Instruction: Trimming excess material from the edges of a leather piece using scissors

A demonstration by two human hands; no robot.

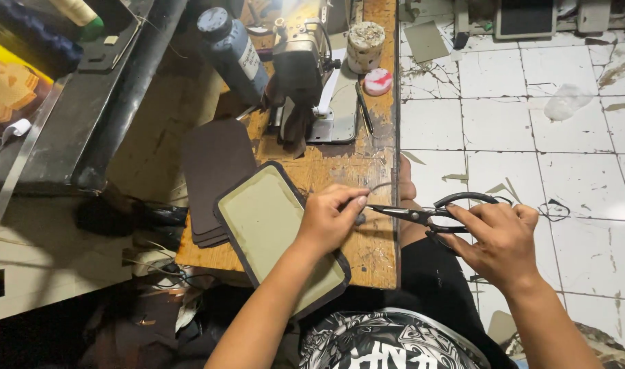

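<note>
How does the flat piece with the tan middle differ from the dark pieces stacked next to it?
The tan piece shows a pale olive-tan face framed by a dark stitched border; the dark pieces are plain brown all over. The tan piece lies singly, partly under the left hand and overhanging the table's near edge; the dark pieces form a stack, untouched. Both are flat with rounded corners.

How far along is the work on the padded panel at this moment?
Looks done: the green panel already has a dark stitched border and lies off the sewing machine. In hand: the left hand pinches a thread at the panel's edge while the right hand brings black scissors to it. Left: the thread looks uncut, and a stack of dark pieces lies beside the panel.
</note>
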